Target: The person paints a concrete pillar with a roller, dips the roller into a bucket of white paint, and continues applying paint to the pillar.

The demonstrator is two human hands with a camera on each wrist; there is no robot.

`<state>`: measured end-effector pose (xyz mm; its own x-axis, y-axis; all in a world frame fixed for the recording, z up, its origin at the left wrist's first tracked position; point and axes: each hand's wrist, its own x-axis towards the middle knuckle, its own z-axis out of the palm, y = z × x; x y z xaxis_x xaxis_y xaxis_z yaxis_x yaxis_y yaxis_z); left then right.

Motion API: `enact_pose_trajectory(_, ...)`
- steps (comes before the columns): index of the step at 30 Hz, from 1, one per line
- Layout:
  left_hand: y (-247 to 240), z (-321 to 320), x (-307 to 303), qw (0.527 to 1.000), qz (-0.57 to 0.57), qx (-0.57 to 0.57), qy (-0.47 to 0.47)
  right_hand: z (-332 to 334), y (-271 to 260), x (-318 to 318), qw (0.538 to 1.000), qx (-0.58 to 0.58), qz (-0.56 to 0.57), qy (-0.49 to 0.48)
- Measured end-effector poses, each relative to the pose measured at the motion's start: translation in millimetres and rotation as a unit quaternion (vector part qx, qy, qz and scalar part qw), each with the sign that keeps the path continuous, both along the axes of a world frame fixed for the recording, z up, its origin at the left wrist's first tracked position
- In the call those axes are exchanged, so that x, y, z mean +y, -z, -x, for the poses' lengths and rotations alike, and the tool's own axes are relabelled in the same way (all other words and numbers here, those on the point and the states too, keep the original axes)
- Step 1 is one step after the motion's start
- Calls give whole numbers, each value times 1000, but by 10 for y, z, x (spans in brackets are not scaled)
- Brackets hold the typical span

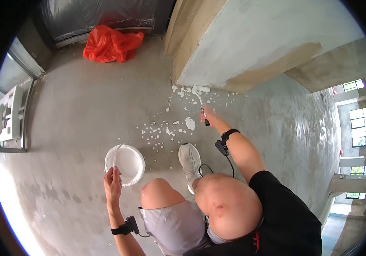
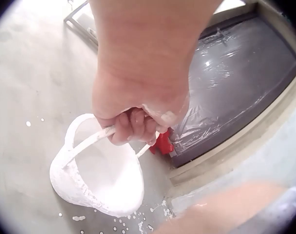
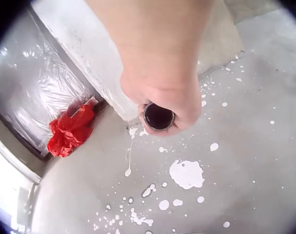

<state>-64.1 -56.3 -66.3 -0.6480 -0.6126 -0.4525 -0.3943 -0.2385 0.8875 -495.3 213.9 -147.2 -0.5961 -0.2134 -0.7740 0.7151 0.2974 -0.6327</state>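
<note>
My left hand (image 1: 113,182) grips the handle of a white bucket (image 1: 131,167), left of my knees. In the left wrist view the fingers curl round the bucket handle (image 2: 92,141), and white paint coats the bucket's rim and inside. My right hand (image 1: 209,116) holds a paint roller (image 1: 202,89) by its black grip. The white roller head lies along the foot of the wall (image 1: 243,38), which is partly coated white with a bare tan patch near its lower edge. From the right wrist, only the hollow end of the roller grip (image 3: 159,117) shows; the hand hides the rest.
White paint spots (image 1: 190,123) are spattered over the concrete floor (image 1: 72,111) between bucket and wall. A red plastic bag (image 1: 111,44) lies by a door covered in plastic film (image 1: 102,17). A white slotted panel (image 1: 8,114) stands at the left. My shoe (image 1: 189,164) is close to the spatter.
</note>
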Motion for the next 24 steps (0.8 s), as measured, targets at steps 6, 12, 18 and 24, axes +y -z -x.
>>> enact_pose_trajectory(6,-120,0,32,1000,2,-17,-11,-91,-545,368,998,41,48,-11)
enact_pose_trajectory(12,-93,75,47,1000,-25,-15,-11,-126,-1477,626,987,123,98,-17)
enact_pose_trajectory(18,-53,149,122,999,-33,-9,28,-55,-2354,724,970,210,118,-13)
enact_pose_trajectory(24,-21,208,240,998,-18,-20,53,42,-2436,872,976,176,132,-4)
